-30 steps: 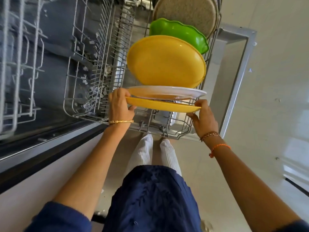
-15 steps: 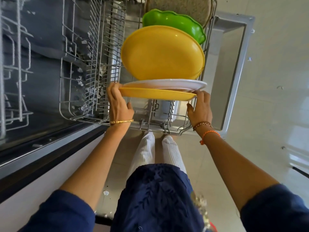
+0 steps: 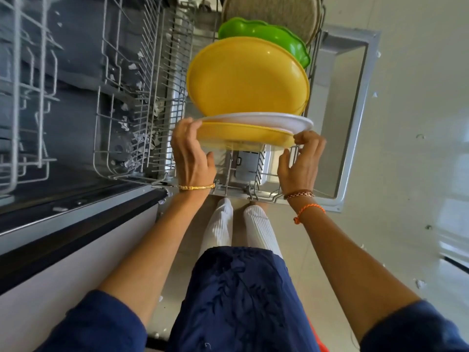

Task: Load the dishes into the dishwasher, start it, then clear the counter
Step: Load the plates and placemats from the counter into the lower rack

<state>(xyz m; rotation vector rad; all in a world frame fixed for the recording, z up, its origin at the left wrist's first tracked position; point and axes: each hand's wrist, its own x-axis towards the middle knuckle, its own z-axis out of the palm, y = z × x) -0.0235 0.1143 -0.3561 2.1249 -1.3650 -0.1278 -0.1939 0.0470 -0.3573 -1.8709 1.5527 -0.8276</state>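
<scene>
A flat yellow plate stands on edge at the near end of the pulled-out lower dishwasher rack. My left hand holds its left rim. My right hand pinches its right rim between curled fingers. Right behind it stands a white plate, then a large yellow plate, a green scalloped dish and a speckled beige plate, all upright in one row.
The open dishwasher door lies under the rack to the right. An upper wire rack juts out at far left. The dark counter edge runs along the left. Pale floor tiles spread to the right.
Both hands have lowered the flat yellow plate deeper into the rack, in front of the white plate. My right fingers have curled onto its rim.
</scene>
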